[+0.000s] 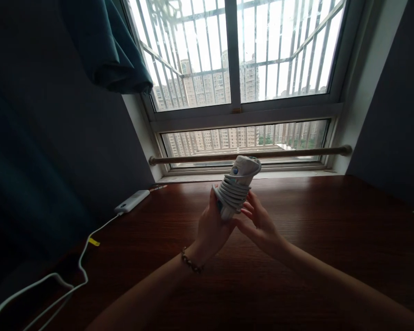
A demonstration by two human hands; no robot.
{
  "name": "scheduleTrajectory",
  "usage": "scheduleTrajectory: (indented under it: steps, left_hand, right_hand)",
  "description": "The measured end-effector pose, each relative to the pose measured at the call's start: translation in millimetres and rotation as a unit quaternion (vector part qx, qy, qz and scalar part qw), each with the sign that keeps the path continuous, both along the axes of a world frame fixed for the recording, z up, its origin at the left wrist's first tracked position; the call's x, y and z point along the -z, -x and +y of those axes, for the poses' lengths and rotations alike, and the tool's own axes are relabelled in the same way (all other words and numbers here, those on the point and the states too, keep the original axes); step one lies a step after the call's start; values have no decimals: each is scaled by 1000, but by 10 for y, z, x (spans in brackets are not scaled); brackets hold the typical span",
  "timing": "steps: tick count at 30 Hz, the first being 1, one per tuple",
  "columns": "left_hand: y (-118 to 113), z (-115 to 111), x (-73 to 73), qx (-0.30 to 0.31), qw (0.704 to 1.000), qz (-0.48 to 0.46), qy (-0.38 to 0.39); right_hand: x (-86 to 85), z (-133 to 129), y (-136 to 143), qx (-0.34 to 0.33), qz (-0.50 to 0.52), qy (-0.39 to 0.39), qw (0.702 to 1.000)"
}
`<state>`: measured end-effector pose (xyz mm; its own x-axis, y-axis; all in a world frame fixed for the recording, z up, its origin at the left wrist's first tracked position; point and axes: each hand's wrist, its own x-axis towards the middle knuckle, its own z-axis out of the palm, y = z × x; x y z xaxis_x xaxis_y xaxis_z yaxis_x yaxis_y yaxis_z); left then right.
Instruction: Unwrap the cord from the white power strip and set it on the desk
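Note:
A white, elongated device with a round blue button is held up tilted over the desk, its top leaning right. A pale cord is wound around its middle in several turns, and one loop reaches the upper end. My left hand, with a dark beaded bracelet at the wrist, grips the lower left side, thumb up along the coil. From the lower right, my right hand meets the device with curled fingertips against the coil, partly hidden behind it. Its thumb reaches the base near my left palm.
A white power strip lies at the desk's left edge; its white cable with a yellow tag runs toward me. Behind the brown desk is a barred window with a horizontal rail. A blue curtain hangs upper left.

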<state>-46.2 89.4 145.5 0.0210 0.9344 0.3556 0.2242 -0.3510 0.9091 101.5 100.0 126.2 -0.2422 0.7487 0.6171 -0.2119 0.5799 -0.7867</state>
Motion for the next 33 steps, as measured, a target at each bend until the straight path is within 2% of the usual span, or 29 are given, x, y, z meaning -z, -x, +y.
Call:
scheduleTrajectory:
  steps: [1,3,5,7,9,13,15,18,20,22,25,28,33]
  left_hand:
    - [3,-13,3,-30,995,83,-56]
    - [6,-39,18,-68,961,210,-169]
    - [5,-63,34,-75,937,255,-227]
    - [2,-79,43,-75,925,283,-241]
    - [2,-85,45,-67,929,277,-235]
    - [2,-74,34,-44,963,163,-211]
    - [-5,-69,20,-28,973,133,-185]
    - [-36,-72,-7,-20,978,174,-116]
    - [-61,-74,-14,-11,977,202,-67]
    - [-78,-69,-4,9,979,200,-47]
    - [-80,-50,36,11,980,187,-61]
    - [-70,-33,64,3,980,189,-69]
    - [-78,-14,52,51,986,139,-80]
  right_hand:
    - [-20,-45,25,2,-6,-2,1000]
    - [-47,-104,67,10,0,16,1000]
    - [-60,-124,88,23,22,46,998]
    - [-70,-120,85,26,42,63,997]
    - [-79,-108,68,24,51,67,996]
    - [-85,-78,27,34,27,64,997]
    - [-72,-60,6,87,-4,46,995]
    - [-40,-30,-33,229,-50,-35,971]
    - [-28,-8,-55,271,-57,-67,959]
    - [-34,10,-62,240,-40,-34,969]
    - [-83,24,-41,112,25,66,991]
    - [-151,15,-9,0,111,127,986]
    - [-154,13,6,-38,183,174,967]
